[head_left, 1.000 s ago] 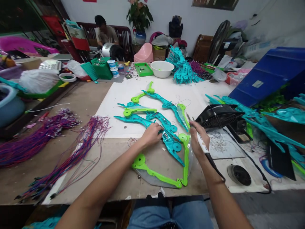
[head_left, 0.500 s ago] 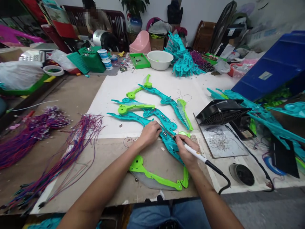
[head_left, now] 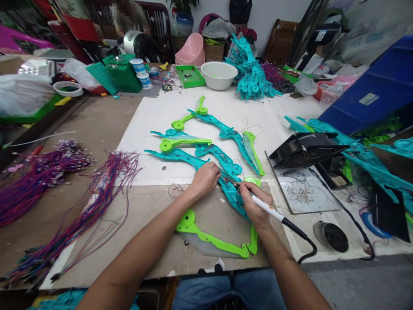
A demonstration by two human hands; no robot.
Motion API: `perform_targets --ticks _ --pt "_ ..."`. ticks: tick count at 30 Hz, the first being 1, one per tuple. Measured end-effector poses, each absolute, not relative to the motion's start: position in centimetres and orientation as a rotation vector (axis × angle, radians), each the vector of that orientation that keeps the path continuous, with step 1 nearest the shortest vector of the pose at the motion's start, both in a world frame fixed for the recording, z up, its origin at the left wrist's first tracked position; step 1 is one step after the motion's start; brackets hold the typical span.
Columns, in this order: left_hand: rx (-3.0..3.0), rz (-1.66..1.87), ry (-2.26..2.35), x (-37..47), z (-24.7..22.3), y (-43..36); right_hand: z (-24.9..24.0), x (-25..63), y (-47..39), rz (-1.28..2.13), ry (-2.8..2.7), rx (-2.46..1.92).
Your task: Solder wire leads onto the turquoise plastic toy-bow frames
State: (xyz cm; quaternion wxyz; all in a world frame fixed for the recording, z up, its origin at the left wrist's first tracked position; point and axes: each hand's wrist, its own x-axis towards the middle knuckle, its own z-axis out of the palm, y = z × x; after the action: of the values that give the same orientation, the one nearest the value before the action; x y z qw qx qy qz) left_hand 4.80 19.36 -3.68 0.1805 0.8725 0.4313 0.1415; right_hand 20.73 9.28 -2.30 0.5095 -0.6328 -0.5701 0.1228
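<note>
My right hand (head_left: 256,204) grips a white-handled soldering iron (head_left: 269,209) like a pen. The iron's tip points left at the small metal contacts in the middle of a teal plastic toy bow half (head_left: 232,199). On that same piece rests my left hand (head_left: 206,180), its fingers pinched beside the contacts; what they hold, if anything, is hidden. Lime green bow limbs (head_left: 222,246) with a clear sheet curve below, close to the table's front edge. Just beyond my hands lie another teal bow piece (head_left: 219,156) and a third (head_left: 241,146) with thin wires.
Bundles of red and blue wires (head_left: 108,189) spread across the left. To the right stand a black fan (head_left: 305,150), a solder-spattered board (head_left: 298,191), a round tin (head_left: 332,237) and a blue bin (head_left: 364,86). A white bowl (head_left: 219,77) and stacked teal parts (head_left: 250,75) sit behind.
The view has shifted slightly. My right hand still holds the soldering iron at the contacts, and my left hand stays pinched on the teal bow half.
</note>
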Motion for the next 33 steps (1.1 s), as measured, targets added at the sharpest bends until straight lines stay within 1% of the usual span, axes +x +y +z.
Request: perform_targets --ticks 11,14,17,19,25,33 --pt "2.407 0.447 1.252 4.7 -4.0 19.5 -1.8 21.3 8.6 0.239 -1.34 -1.523" --pt "2.329 0.454 1.094 3.7 -3.5 20.1 -1.8 22.1 7.5 0.214 -1.302 -1.545" --pt "2.251 0.395 0.821 2.4 -2.5 20.9 -2.2 22.6 6.5 0.225 -1.38 -1.524" --pt "2.21 0.349 0.735 1.7 -1.9 21.2 -2.6 22.7 6.1 0.232 -1.428 -1.52" --pt "2.162 0.301 0.757 1.0 -1.3 21.1 -3.1 22.4 6.0 0.228 -1.472 -1.498" --pt "2.167 0.287 0.705 0.8 -1.5 21.3 -1.0 21.5 6.2 0.234 -1.626 -1.346"
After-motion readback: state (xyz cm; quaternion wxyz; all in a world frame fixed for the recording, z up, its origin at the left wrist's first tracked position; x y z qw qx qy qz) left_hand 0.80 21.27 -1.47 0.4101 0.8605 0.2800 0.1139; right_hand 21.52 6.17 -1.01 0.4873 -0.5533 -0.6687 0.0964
